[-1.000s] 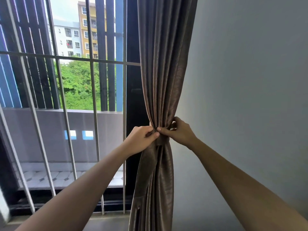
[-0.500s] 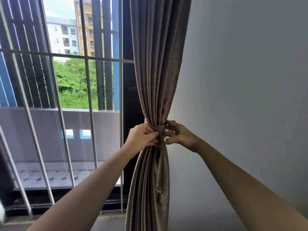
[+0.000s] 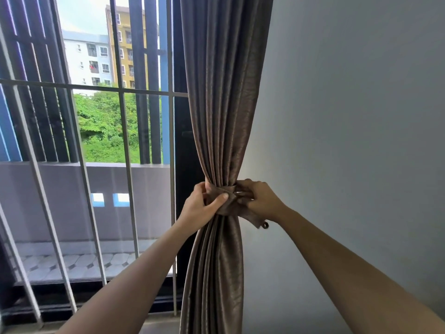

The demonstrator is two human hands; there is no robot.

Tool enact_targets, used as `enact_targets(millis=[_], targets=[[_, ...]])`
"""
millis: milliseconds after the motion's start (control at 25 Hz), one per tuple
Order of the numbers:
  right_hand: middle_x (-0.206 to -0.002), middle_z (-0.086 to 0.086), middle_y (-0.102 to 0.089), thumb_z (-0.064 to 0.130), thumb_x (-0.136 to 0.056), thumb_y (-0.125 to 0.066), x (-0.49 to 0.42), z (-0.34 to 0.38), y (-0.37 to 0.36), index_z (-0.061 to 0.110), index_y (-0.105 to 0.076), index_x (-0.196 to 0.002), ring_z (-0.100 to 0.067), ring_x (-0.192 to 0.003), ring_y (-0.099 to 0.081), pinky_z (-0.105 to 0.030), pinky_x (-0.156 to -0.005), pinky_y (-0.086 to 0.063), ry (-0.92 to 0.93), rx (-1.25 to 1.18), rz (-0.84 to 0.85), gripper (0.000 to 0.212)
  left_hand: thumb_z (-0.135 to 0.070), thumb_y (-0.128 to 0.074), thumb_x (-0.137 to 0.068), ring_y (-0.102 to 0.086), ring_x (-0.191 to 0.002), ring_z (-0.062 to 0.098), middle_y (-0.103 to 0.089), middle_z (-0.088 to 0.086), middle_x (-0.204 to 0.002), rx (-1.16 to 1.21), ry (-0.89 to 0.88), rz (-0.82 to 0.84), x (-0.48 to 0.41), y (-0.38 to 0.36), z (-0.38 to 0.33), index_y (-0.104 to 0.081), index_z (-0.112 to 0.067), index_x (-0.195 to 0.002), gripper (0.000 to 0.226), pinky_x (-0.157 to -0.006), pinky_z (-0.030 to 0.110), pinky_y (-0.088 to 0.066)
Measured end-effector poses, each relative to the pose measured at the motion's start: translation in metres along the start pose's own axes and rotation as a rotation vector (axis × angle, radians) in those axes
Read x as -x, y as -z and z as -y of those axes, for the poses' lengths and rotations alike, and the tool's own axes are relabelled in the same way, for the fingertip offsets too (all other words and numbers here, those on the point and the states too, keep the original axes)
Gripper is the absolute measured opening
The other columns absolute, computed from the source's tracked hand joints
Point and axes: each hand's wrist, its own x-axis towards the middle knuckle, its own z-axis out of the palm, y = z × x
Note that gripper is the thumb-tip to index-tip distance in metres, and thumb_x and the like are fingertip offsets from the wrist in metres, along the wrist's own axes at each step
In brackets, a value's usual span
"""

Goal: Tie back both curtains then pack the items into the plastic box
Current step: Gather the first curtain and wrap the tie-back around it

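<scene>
**Securing the Tieback on the Curtain**

The brown curtain [image 3: 224, 116] hangs beside the wall [image 3: 349, 141], at the right edge of the window. It is gathered into a narrow waist at about mid-height. A matching tieback band [image 3: 225, 196] wraps this waist.

The left hand [image 3: 204, 206] grips the gathered curtain from the window side. Its fingers curl round the back of the folds and its thumb presses flat across the front of the band. This grip likely holds the folds compressed and stops the band from slipping.

The right hand [image 3: 260, 201] works from the wall side with its fingers curled, pinching the band where its ends cross. A free end with a small ring [image 3: 265, 224] hangs just below this hand. The ring is probably meant for a hook; no hook is visible.

Behind the curtain, white window bars [image 3: 125, 141] stand before a balcony. The second curtain and the plastic box are out of view, so packing appears not yet begun.
</scene>
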Motion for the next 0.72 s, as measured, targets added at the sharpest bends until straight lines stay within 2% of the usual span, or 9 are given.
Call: enact_targets(millis=[120, 280, 400, 480, 560, 640, 720], targets=[[-0.108, -0.009, -0.069, 0.001, -0.084, -0.056, -0.012, -0.002, 0.017, 0.007, -0.064, -0.113, -0.017, -0.092, -0.06, -0.012, -0.077, -0.039, 0.115, 0.123, 0.131, 0.031, -0.042, -0.06, -0.087, -0.06, -0.106, 0.014, -0.061, 0.0, -0.117, 0.043, -0.029, 0.018, 0.0, -0.007, 0.002, -0.043, -0.013, -0.131, 0.055, -0.078, 0.014, -0.045], [-0.106, -0.01, -0.069, 0.005, -0.086, -0.053, -0.039, -0.004, 0.033, 0.01, -0.066, -0.108, -0.02, -0.09, -0.058, -0.025, -0.08, -0.04, 0.192, 0.305, 0.247, 0.026, -0.043, -0.058, -0.087, -0.06, -0.104, 0.013, -0.062, -0.001, -0.113, 0.038, -0.074, -0.042, -0.002, -0.01, 0.002, -0.049, -0.013, -0.125, 0.049, -0.078, 0.012, -0.045], [-0.107, -0.008, -0.07, 0.01, -0.09, -0.055, -0.038, -0.011, 0.023, 0.01, -0.067, -0.109, -0.012, -0.087, -0.056, -0.022, -0.081, -0.039, 0.226, 0.261, 0.154, 0.023, -0.046, -0.067, -0.079, -0.06, -0.102, 0.012, -0.062, -0.003, -0.112, 0.06, -0.076, -0.052, -0.006, -0.014, 0.005, -0.049, -0.015, -0.122, 0.055, -0.082, 0.017, -0.048], [-0.107, -0.007, -0.071, 0.013, -0.091, -0.056, -0.031, -0.018, 0.015, 0.008, -0.066, -0.111, -0.014, -0.09, -0.061, -0.021, -0.081, -0.041, 0.22, 0.176, 0.082, 0.024, -0.043, -0.076, -0.072, -0.059, -0.098, 0.008, -0.061, -0.006, -0.108, 0.033, -0.096, -0.101, -0.007, -0.018, 0.007, -0.048, -0.016, -0.121, 0.062, -0.078, 0.014, -0.046], [-0.104, -0.007, -0.071, 0.018, -0.091, -0.058, -0.028, -0.022, 0.011, 0.008, -0.066, -0.111, -0.02, -0.091, -0.064, -0.026, -0.082, -0.045, 0.21, 0.131, 0.019, 0.024, -0.038, -0.079, -0.07, -0.059, -0.09, 0.004, -0.062, -0.007, -0.103, -0.027, -0.128, -0.187, -0.009, -0.022, 0.006, -0.051, -0.015, -0.117, 0.06, -0.071, 0.008, -0.045], [-0.096, -0.001, -0.071, 0.033, -0.087, -0.062, -0.028, -0.025, 0.006, 0.014, -0.065, -0.106, -0.02, -0.085, -0.062, -0.031, -0.075, -0.047, 0.137, 0.217, -0.125, 0.027, -0.033, -0.078, -0.073, -0.058, -0.081, -0.001, -0.065, -0.007, -0.098, -0.056, -0.147, -0.244, -0.011, -0.024, 0.004, -0.056, -0.013, -0.113, 0.05, -0.065, 0.004, -0.045], [-0.09, 0.003, -0.065, 0.052, -0.08, -0.063, -0.027, -0.027, -0.006, 0.017, -0.058, -0.1, -0.018, -0.078, -0.058, -0.032, -0.066, -0.045, -0.044, 0.258, -0.285, 0.041, -0.032, -0.076, -0.075, -0.058, -0.078, -0.003, -0.065, -0.009, -0.093, -0.055, -0.134, -0.255, -0.014, -0.024, 0.003, -0.059, -0.013, -0.111, 0.044, -0.063, 0.001, -0.044]])
